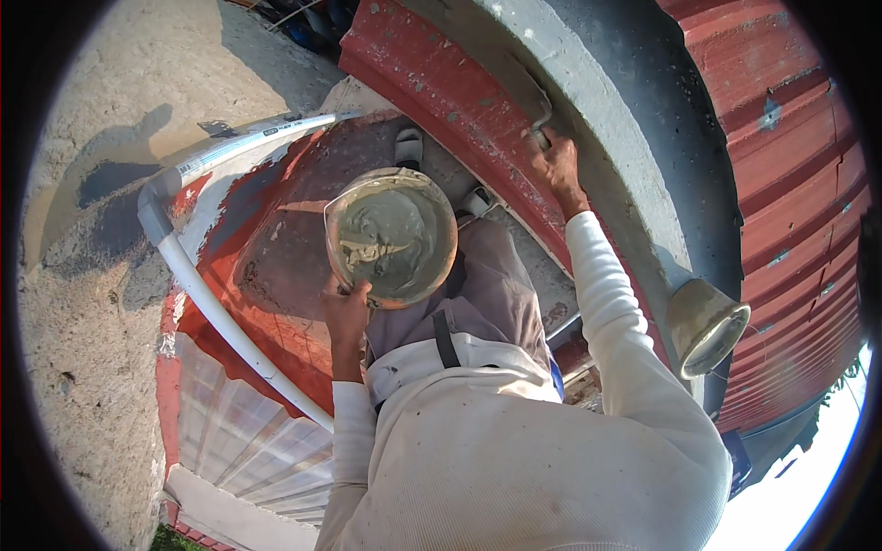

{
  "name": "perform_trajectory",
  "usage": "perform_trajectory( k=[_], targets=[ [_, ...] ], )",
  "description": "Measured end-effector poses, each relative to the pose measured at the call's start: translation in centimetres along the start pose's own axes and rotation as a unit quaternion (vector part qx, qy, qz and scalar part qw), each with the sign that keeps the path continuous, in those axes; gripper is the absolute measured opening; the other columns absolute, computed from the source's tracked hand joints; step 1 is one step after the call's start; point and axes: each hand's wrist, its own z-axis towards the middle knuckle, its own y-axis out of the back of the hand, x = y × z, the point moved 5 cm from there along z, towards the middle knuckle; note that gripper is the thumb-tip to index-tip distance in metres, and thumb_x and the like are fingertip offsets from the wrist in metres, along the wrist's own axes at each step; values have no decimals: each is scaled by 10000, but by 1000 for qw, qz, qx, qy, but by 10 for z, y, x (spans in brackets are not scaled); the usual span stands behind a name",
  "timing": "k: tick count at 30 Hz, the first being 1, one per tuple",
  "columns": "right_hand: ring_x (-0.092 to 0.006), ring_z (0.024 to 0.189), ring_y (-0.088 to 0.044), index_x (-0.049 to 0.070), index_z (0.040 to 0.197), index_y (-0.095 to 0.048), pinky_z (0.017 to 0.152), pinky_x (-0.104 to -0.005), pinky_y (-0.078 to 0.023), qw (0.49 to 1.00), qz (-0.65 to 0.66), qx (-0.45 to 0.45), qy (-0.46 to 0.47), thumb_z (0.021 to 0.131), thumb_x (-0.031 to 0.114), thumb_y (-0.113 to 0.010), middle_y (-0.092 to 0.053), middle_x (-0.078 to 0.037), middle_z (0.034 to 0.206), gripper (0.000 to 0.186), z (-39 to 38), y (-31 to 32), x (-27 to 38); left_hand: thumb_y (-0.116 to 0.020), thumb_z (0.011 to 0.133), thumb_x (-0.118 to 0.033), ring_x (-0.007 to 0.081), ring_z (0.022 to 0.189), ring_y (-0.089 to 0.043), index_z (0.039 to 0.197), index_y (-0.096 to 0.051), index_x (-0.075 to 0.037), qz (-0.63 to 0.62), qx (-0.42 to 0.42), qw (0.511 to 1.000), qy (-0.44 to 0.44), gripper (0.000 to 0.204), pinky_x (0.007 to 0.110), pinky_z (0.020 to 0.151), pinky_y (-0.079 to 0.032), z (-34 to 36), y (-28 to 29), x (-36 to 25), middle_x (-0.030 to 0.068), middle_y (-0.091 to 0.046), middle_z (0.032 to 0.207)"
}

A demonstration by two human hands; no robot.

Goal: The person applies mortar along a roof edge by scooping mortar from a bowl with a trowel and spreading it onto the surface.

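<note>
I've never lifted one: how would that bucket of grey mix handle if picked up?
The bucket is probably heavy for its size, given the thick-looking grey mix inside. That mix may slump rather than splash, since it holds ridges.

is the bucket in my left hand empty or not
Not empty: thick grey paste shows inside the bucket; how deep, I cannot tell.

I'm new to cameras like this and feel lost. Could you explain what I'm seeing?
No machine here: these are a person's bare hands. The single picture comes from a camera on their head looking down; its wide lens bends straight edges.

The left hand grips the rim of a bucket of wet grey mix. The right hand holds what looks like a trowel at a curved wall. A tub sits farther right; a white pipe bends at left.
</note>
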Motion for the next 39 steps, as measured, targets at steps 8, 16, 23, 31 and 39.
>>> perform_trajectory(
  k=[8,16,23,31,39],
  targets=[
    [-469,805,-699,-43,951,-679,762,-519,-534,998,-10,-2,57,918,326,-715,-684,-289,846,372,-31,1,-30,-657,878,69,169,928,-705,1266,-684,84,-43,15,999,-10,390,334,854,-572,-5,-7,-9,115,-760,1128],
    [-304,559,-557,-45,879,-674,616,-449,-469,999,-11,-41,9,976,315,-713,-601,-198,640,375,-71,59,4,-668,854,22,160,965,-704,1235,-709,76,-4,9,1000,-21,386,325,871,-562,-1,-7,3,109,-773,1099],
    [-375,647,-684,12,981,-674,648,-497,-521,972,-136,71,177,917,221,-722,-671,-192,702,224,-129,64,88,-678,856,17,139,968,-700,1208,-728,63,-56,12,998,-21,358,314,863,-559,-10,-24,-14,104,-778,1075],
    [-439,818,-728,42,1041,-701,704,-547,-571,885,-311,199,283,853,136,-682,-718,-228,841,211,-136,-31,115,-693,856,-17,140,897,-703,1209,-729,61,-49,37,995,-73,363,321,812,-569,-15,-43,-3,106,-785,1031],
    [-372,883,-778,10,947,-773,811,-479,-602,835,-338,307,306,835,120,-711,-774,-208,917,168,-172,-97,127,-714,835,-61,136,850,-702,1119,-740,50,-26,17,993,-112,306,338,776,-568,-25,-55,3,112,-789,967]
  ],
)
